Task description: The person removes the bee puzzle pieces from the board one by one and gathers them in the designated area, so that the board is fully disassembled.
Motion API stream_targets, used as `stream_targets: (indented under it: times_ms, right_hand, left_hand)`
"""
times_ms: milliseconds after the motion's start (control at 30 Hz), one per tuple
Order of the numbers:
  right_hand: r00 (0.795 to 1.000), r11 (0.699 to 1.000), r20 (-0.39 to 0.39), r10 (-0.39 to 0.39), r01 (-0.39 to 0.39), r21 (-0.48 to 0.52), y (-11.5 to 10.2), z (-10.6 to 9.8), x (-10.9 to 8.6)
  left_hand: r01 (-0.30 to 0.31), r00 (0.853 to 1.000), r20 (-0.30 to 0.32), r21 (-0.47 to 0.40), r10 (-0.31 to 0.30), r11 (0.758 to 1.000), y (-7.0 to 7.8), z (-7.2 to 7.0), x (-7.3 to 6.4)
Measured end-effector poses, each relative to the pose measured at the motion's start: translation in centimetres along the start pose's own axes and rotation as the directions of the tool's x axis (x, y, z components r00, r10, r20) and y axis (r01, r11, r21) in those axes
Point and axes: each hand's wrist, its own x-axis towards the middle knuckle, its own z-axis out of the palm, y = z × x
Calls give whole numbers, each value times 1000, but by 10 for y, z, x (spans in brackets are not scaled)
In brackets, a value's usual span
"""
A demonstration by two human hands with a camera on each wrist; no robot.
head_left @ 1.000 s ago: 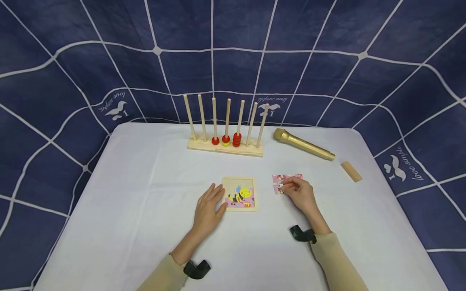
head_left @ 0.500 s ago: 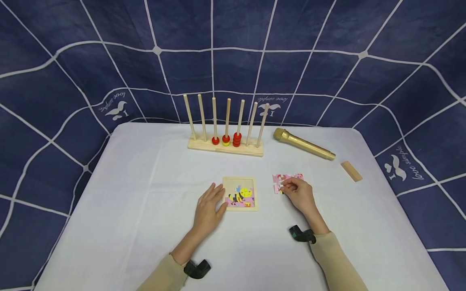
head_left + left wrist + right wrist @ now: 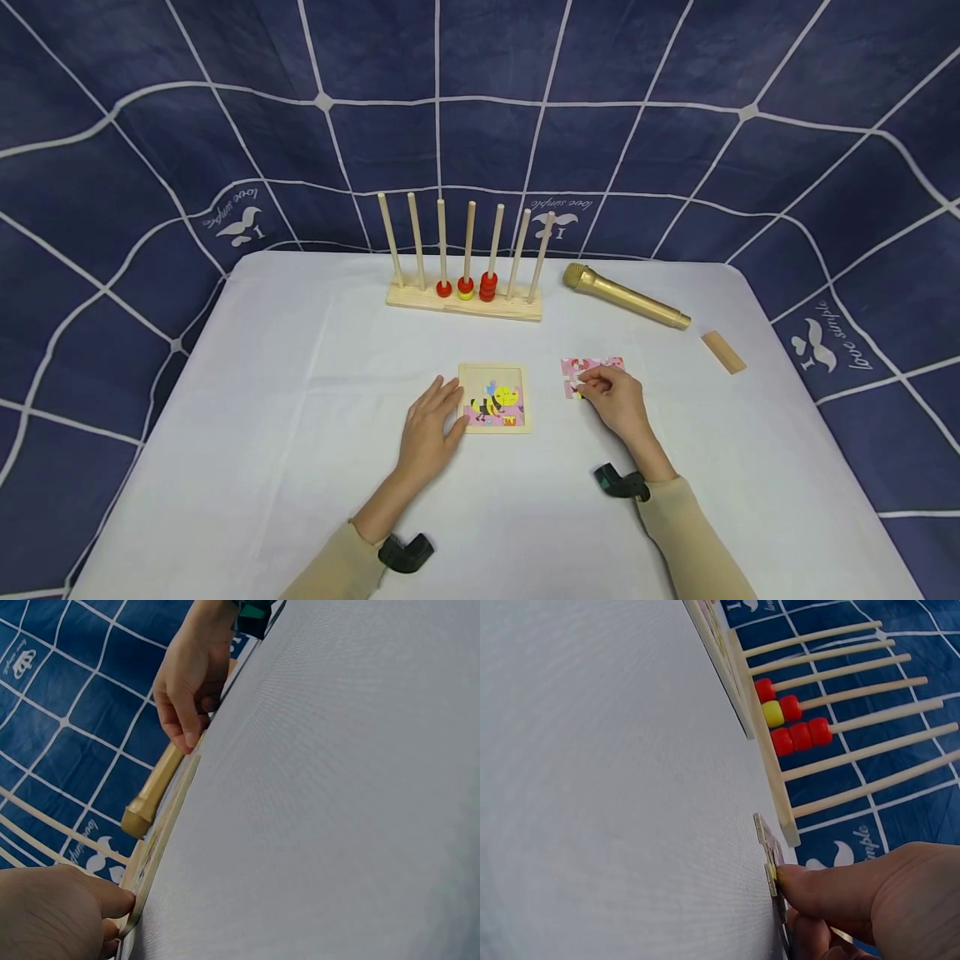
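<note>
My left hand [image 3: 429,432] rests against the left side of a square wooden puzzle tray [image 3: 474,374], its fingers extended and the thumb at the lower left corner. Bee-pattern puzzle pieces [image 3: 497,406] fill the lower and right part of the tray; bare wood shows at the top and left. My right hand [image 3: 619,402] is right of the tray, over several pink puzzle pieces [image 3: 575,365] on the cloth. In the right wrist view, the thumb [image 3: 810,889] and fingers pinch a puzzle piece [image 3: 771,876] with some yellow on it. The fingers partly cover the piece.
Behind the tray stands a wooden peg rack [image 3: 465,307] with upright rods and several red and yellow beads. A gold microphone [image 3: 626,297] lies at the back right, with a small brown strip [image 3: 723,352] beyond it. Blue gridded fabric [image 3: 480,142] surrounds the white-covered table [image 3: 315,375].
Both hands stay nearly in place. The right hand's fingers shift only slightly over the pieces; the tray and other objects keep their positions.
</note>
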Motion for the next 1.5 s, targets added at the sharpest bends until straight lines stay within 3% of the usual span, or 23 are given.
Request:
stream_targets:
  times_ms: [233,400,600,833,967,1133,1333,1500]
  right_hand:
    - [1000,1000,-21,-23,23,-4,-1,1,-1]
    - [997,1000,-77,-16,16,-1,-5,-1,-1]
    - [992,993,-117,-39,51,103,-15,-1,3]
    - [996,979,11,-91,87,186,-43,15,6]
    - [984,974,113,-136,112,197,-63,30,6]
    - [968,971,184,-173,136,194,-83,48,6]
    - [954,978,252,-162,122,169,-90,63,5]
    - [952,981,264,-154,115,158,-89,67,5]
  left_hand:
    - [0,1000,-4,4,0,1000,-1,0,0]
    - [1,1000,2,2,-1,1000,-2,1,0]
    - [1,1000,-6,9,-1,1000,-2,1,1]
    - [-12,1000,-22,8,12,1000,-2,2,0]
    - [-6,1000,-11,4,6,1000,-3,3,0]
    - [3,1000,-4,-2,-3,1000,-3,3,-1]
    - [-9,1000,-2,15,9,1000,-4,3,-1]
    - [-14,1000,-4,15,14,1000,-5,3,0]
